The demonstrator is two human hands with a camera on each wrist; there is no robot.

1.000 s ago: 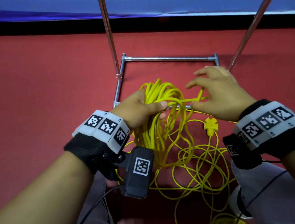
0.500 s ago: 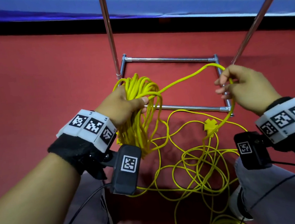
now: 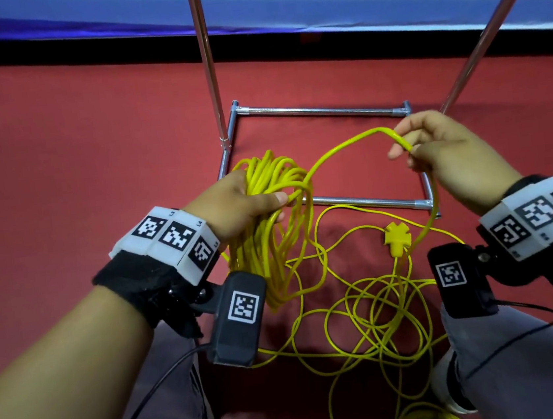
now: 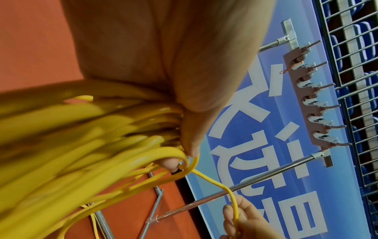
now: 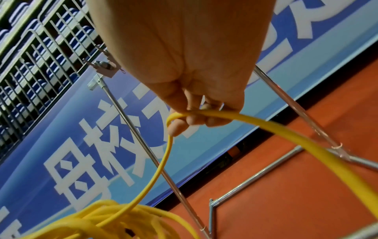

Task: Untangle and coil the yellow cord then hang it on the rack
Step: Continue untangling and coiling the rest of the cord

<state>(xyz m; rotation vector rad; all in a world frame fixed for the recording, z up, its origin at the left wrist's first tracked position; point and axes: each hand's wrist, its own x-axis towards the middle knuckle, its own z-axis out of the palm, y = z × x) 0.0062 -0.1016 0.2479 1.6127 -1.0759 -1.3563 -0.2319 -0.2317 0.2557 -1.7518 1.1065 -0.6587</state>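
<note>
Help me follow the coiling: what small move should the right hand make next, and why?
Probably carry its pinched strand over to the left hand, adding a loop to the coil gripped there. The right hand holds it raised, and loose cord still lies on the floor.

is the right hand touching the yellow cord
Touching. In the right wrist view the yellow cord bends over the curled fingers of the right hand; the head view shows the same pinch.

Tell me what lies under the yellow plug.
The plug lies on the red floor, among loose yellow cord. Whatever is directly beneath it is covered.
</note>
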